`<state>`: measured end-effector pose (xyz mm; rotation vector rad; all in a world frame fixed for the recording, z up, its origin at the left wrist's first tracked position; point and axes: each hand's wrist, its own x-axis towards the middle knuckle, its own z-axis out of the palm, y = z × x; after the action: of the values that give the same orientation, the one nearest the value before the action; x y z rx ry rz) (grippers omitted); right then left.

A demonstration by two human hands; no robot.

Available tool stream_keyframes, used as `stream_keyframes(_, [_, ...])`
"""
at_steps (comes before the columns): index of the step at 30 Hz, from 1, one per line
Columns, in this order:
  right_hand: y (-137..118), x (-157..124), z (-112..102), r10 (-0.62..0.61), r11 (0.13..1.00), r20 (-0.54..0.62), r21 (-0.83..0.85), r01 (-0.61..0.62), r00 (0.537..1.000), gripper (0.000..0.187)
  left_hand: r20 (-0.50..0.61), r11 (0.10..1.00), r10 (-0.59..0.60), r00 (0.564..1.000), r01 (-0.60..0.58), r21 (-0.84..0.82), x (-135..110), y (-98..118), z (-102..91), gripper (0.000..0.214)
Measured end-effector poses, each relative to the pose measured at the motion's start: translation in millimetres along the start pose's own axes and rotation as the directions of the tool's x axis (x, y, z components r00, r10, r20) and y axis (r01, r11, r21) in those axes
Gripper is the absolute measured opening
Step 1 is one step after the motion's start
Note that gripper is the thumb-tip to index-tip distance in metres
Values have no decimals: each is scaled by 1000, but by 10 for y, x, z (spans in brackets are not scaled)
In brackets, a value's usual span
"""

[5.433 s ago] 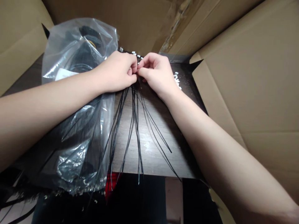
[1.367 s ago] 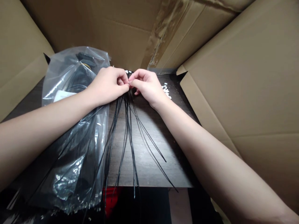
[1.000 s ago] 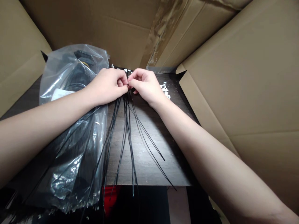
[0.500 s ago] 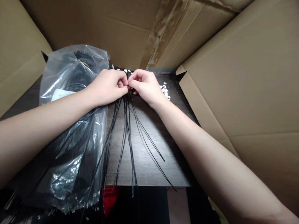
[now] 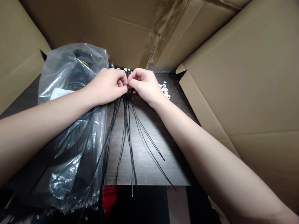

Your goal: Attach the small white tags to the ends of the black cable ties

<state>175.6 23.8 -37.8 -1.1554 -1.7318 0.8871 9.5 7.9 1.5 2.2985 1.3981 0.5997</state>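
Thin black wires (image 5: 126, 124) fan out over the table from beneath my hands, and some ends hang past its front edge. My left hand (image 5: 109, 84) is closed in a pinch at the top of the wires. Fingertip to fingertip with it, my right hand (image 5: 144, 85) pinches at the same spot. The small piece between the fingertips is mostly hidden, though it looks like part of a black wire. Behind the hands lie small white connectors (image 5: 125, 70) in a row. A loose pile of white connectors (image 5: 165, 90) lies beyond my right wrist.
A clear plastic bag (image 5: 70, 68) of black wires with a white label lies under my left forearm. Cardboard walls (image 5: 93, 25) enclose the dark wooden table (image 5: 149, 168) at the back and both sides. Something red (image 5: 109, 199) shows below the front edge.
Both hands keep the same pinch in nearly the same place. The whole view has shifted only very slightly.
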Motion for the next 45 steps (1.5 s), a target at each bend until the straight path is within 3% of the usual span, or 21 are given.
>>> stream_keyframes(16, [15,13,6,-24,998,-19,-63,23,1000,9,59,986,0,998,-9,164,-19,60,-17,20])
stream_keyframes(30, [-60,-7,14,30,999,-30,-36,-31,999,8,-12,1000,10,1000,-10,17,5,3,1,20])
stream_keyframes(45, [-64,-11,35,38,999,-46,-10,-38,998,3,-20,1000,-25,999,26,14,-10,27,-37,21])
